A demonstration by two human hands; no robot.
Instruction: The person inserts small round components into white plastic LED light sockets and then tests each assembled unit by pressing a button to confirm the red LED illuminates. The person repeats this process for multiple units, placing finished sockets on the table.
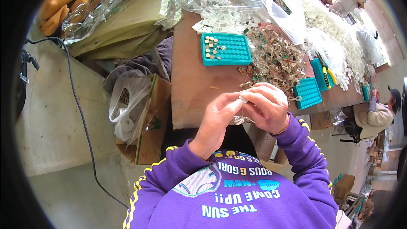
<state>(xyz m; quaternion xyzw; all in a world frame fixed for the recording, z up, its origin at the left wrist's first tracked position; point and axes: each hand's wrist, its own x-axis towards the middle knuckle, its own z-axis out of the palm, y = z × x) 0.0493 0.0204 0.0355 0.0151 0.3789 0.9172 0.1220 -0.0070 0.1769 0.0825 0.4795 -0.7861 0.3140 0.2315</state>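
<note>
Just past the table's near edge, my left hand (213, 121) and my right hand (268, 107) meet, fingertips pinched together on a small white plastic piece (242, 99). A loop of clear, thin wire (242, 120) hangs below it between my hands. The fingers hide most of the piece. Beyond my hands stands a teal ribbed tray (227, 62) with several round, silvery button-like discs (211, 45) in its left part. To its right lies a heap of small parts with tangled clear-coated wires (277, 57), some with green bits.
White plastic pieces (224, 19) are heaped at the back of the brown table (190, 76). At right are another teal tray (308, 93) and yellow-and-black handled pliers (328, 76). A cardboard box (150, 140) with a plastic bag stands left. A black cable (78, 97) crosses the floor. Other people work farther off.
</note>
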